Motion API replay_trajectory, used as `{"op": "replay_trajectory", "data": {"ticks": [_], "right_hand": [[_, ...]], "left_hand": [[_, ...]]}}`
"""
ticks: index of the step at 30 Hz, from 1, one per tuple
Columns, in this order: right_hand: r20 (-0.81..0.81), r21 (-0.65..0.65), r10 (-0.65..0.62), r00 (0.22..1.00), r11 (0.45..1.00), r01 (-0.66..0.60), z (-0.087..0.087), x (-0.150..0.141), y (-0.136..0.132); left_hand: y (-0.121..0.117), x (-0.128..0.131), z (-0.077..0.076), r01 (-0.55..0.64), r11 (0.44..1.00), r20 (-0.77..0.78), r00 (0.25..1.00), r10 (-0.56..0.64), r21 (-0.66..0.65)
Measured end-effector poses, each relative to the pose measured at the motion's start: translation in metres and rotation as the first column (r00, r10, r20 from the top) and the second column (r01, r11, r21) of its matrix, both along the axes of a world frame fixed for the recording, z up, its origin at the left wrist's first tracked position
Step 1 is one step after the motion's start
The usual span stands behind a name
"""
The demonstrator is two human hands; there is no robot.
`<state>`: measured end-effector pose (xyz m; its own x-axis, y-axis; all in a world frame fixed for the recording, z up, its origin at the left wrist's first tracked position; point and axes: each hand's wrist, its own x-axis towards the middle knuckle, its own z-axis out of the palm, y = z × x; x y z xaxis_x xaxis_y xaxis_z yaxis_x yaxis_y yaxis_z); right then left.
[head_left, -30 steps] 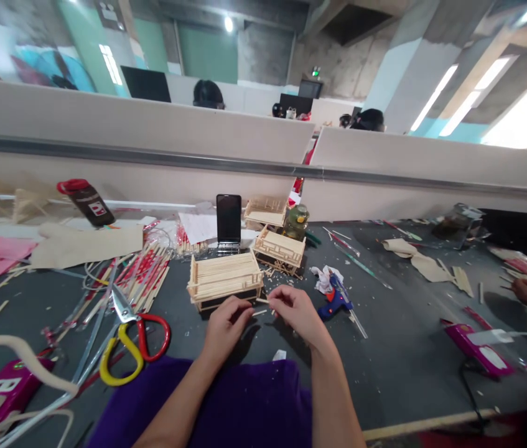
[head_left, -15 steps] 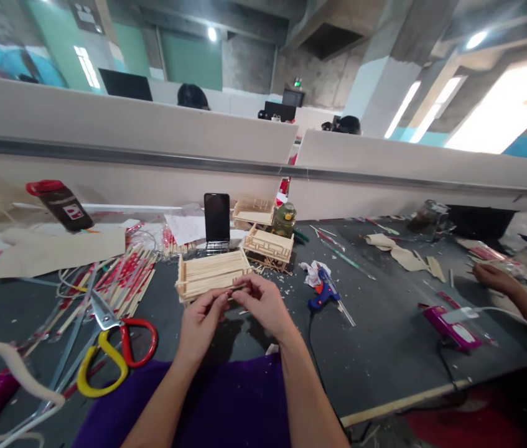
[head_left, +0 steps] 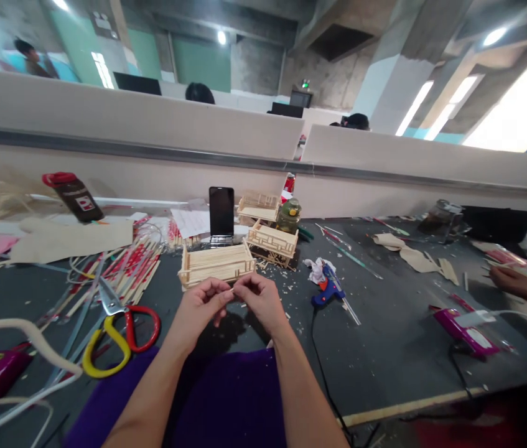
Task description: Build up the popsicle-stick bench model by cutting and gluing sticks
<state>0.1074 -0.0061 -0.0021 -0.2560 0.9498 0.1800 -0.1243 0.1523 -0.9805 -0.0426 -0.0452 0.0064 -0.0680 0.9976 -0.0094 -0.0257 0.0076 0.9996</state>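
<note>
My left hand (head_left: 202, 308) and my right hand (head_left: 261, 302) meet at the fingertips, both pinched closed. Between them shows a tiny pale bit of wooden stick (head_left: 232, 290), mostly covered by the fingers. Just beyond sits a small model made of wooden sticks (head_left: 216, 264), with a slatted top and low railings; my hands hide part of its near side. A second stick model (head_left: 272, 241) stands behind it to the right, and a third (head_left: 258, 208) farther back. To the right of my hands lies a blue glue gun (head_left: 329, 291) with a clear glue stick in it.
Scissors (head_left: 118, 323) with red and yellow handles lie at left, beside a heap of red-tipped sticks (head_left: 139, 267). A phone (head_left: 221, 213) stands upright behind the models, near a green jar (head_left: 290, 214). At right are a purple power strip (head_left: 466, 333) and another person's hand (head_left: 513, 281).
My hands have come together from slightly apart and lifted a little off the table, closer to the front model. The view has shifted slightly. The other person's hand shows more.
</note>
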Motion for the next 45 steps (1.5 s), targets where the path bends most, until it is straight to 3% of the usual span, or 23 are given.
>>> {"op": "replay_trajectory", "data": {"ticks": [3, 6, 10, 13, 17, 20, 27, 45], "right_hand": [[-0.032, -0.067, -0.055, 0.998, 0.996, 0.053, -0.002, 0.0, 0.001], [-0.099, -0.13, -0.097, 0.99, 0.988, 0.084, -0.004, -0.002, 0.0], [-0.179, -0.189, -0.147, 0.973, 0.976, 0.113, -0.005, -0.007, 0.0], [-0.208, -0.207, -0.197, 0.958, 0.966, 0.153, -0.006, -0.007, 0.002], [-0.248, -0.235, -0.326, 0.912, 0.934, 0.27, -0.01, -0.004, 0.005], [-0.247, -0.265, -0.354, 0.902, 0.92, 0.289, -0.013, -0.003, 0.007], [-0.233, -0.294, -0.346, 0.909, 0.916, 0.273, -0.014, -0.004, 0.007], [-0.253, -0.295, -0.331, 0.909, 0.921, 0.253, -0.017, -0.005, 0.007]], "left_hand": [[0.001, -0.001, -0.004, -0.086, 0.992, -0.158, 0.982, 0.1, 0.092], [0.001, 0.0, -0.004, -0.156, 0.951, -0.305, 0.923, 0.237, 0.267], [0.0, 0.006, -0.002, -0.201, 0.888, -0.318, 0.882, 0.348, 0.413], [0.003, 0.011, -0.007, -0.251, 0.893, -0.257, 0.897, 0.36, 0.374], [0.014, 0.016, -0.017, -0.349, 0.911, -0.096, 0.922, 0.376, 0.218], [0.019, 0.019, -0.018, -0.374, 0.916, -0.006, 0.926, 0.379, 0.145], [0.023, 0.03, -0.01, -0.364, 0.926, 0.08, 0.931, 0.357, 0.102], [0.029, 0.03, -0.016, -0.361, 0.924, 0.087, 0.932, 0.352, 0.13]]}}
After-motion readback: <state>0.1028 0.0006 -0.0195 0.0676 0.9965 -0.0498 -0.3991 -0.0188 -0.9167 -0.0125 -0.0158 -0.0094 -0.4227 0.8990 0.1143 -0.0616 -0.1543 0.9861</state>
